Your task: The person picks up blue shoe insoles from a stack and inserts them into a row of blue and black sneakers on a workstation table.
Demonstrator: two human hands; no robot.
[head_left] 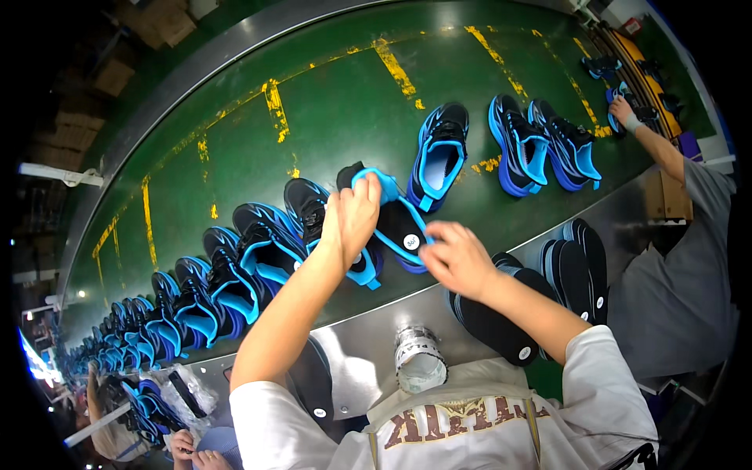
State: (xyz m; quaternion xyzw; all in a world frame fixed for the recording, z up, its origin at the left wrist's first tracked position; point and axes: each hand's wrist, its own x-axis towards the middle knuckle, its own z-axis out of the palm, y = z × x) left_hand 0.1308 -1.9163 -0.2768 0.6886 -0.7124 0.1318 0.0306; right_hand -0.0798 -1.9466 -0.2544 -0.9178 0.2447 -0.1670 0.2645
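Sliding a black insole (399,227) into the blue shoe (376,235) | left hand (350,218) gripping the collar | right hand (457,258) pinching the insole's heel | best kept flat, pushed toeward.

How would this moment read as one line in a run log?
left hand: holding blue shoe tongue | right hand: pushing black insole into shoe | shoe on green conveyor belt | spare insoles beside
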